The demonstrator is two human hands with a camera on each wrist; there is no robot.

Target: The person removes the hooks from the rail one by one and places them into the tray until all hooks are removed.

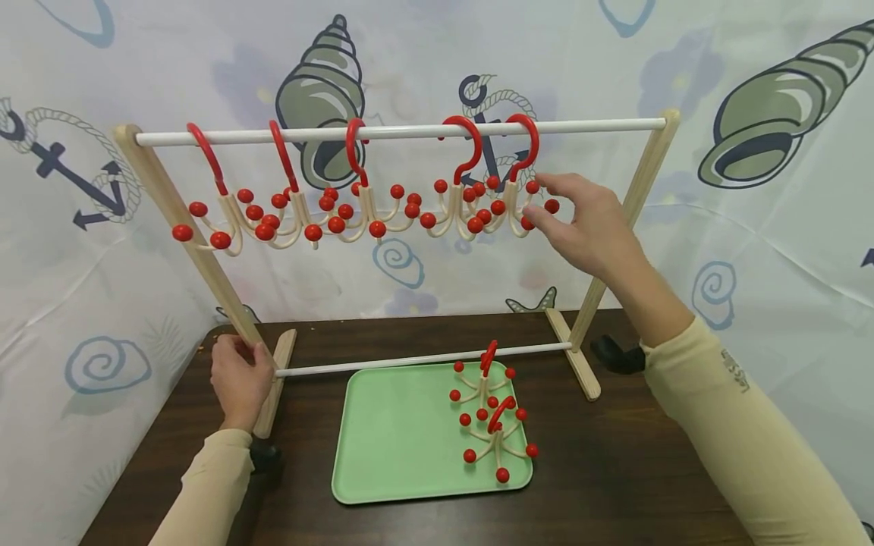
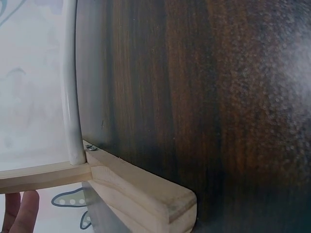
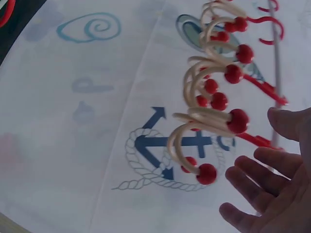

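Observation:
Several hangers with red hooks and pale curved arms tipped with red balls hang from the white top rod (image 1: 601, 127) of a wooden rack. My right hand (image 1: 587, 227) is beside the rightmost hanger (image 1: 512, 199), thumb and forefinger apart near its balls. In the right wrist view, the fingers (image 3: 262, 179) are loosely spread, holding nothing. Low on the rack's left post (image 1: 218, 277), my left hand (image 1: 240, 383) grips the wood. Two of its fingertips (image 2: 29, 206) meet the post's edge in the left wrist view; its thumb is hidden there.
A green tray (image 1: 392, 436) lies on the dark wood table (image 1: 614, 470), under the rack's lower rod (image 1: 410, 362). Two more hangers, one (image 1: 485, 387) behind another (image 1: 498, 440), stand at its right side. Wooden feet (image 1: 576, 356) support the rack before a patterned cloth (image 1: 437, 288).

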